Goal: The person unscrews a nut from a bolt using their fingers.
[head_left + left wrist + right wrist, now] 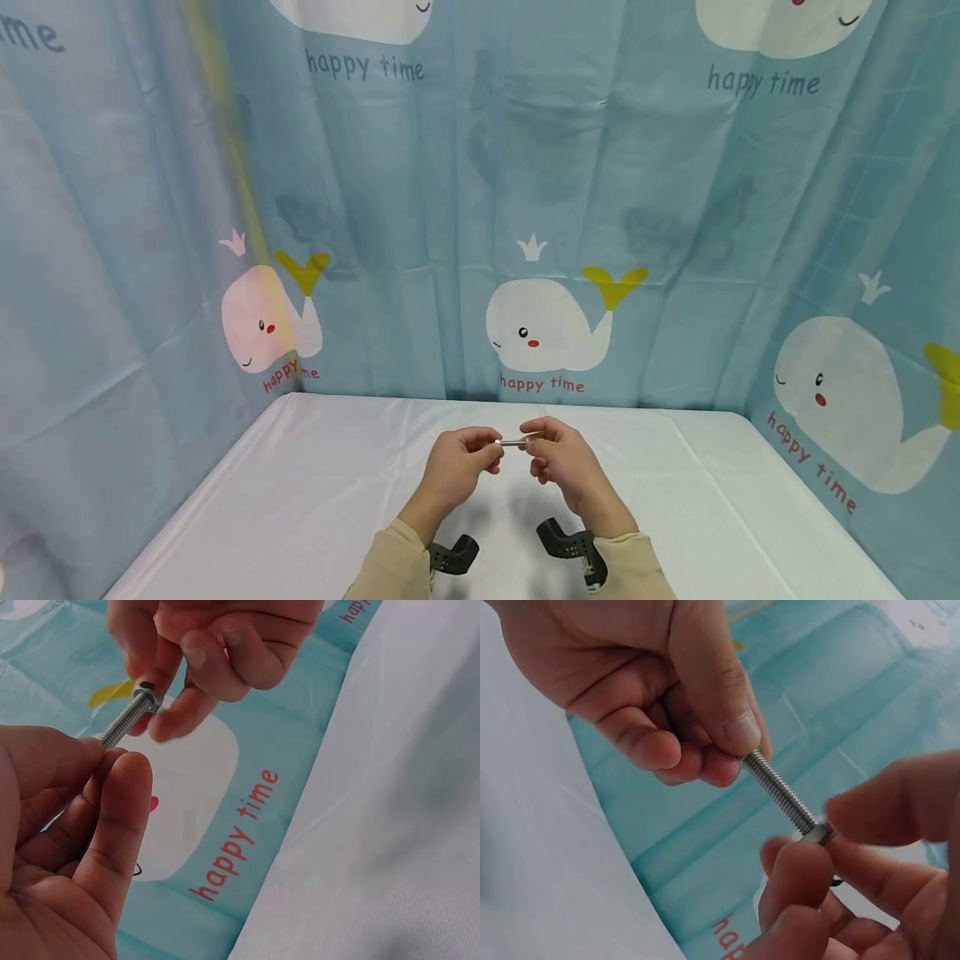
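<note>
A threaded metal bolt (126, 721) is held in the air between the two hands, over the table. My left hand (455, 460) pinches one end of it between thumb and fingertips, which hide that end. At the other end of the thread sits a hex nut (819, 834). My right hand (562, 458) has its thumb and fingers around this nut, with the fingertips right at its sides. Bare thread shows between the hands in both wrist views.
Below the hands lies a white-covered table (300, 500). A blue curtain (450, 167) printed with whales stands behind it and along both sides. Black camera mounts (453, 556) are worn at both wrists, below the hands.
</note>
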A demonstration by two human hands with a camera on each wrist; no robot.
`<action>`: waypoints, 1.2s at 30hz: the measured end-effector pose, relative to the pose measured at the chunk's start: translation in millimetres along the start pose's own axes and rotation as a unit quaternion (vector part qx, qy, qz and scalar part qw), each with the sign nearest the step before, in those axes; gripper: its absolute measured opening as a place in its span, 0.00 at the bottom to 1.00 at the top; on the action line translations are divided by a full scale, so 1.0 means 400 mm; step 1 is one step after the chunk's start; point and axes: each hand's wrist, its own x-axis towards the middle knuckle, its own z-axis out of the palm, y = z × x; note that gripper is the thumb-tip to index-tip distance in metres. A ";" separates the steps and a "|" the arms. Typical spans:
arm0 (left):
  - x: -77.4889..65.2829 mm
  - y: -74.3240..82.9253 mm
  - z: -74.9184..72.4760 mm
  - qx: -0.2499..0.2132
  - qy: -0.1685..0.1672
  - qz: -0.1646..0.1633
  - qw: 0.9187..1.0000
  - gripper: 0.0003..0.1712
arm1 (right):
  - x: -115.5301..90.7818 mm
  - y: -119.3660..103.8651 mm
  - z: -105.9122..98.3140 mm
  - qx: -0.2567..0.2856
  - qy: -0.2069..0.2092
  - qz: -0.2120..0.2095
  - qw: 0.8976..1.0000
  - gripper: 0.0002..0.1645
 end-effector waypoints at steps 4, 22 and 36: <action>0.001 -0.002 0.001 -0.004 -0.002 0.004 1.000 0.05 | 0.000 -0.001 -0.003 0.000 0.011 0.008 1.000 0.17; 0.001 0.006 -0.003 -0.004 0.002 0.003 1.000 0.05 | -0.001 0.003 -0.012 -0.034 -0.013 0.006 0.999 0.24; -0.002 0.003 -0.002 -0.009 0.002 0.001 1.000 0.06 | -0.004 0.006 -0.005 -0.038 -0.015 -0.003 0.999 0.23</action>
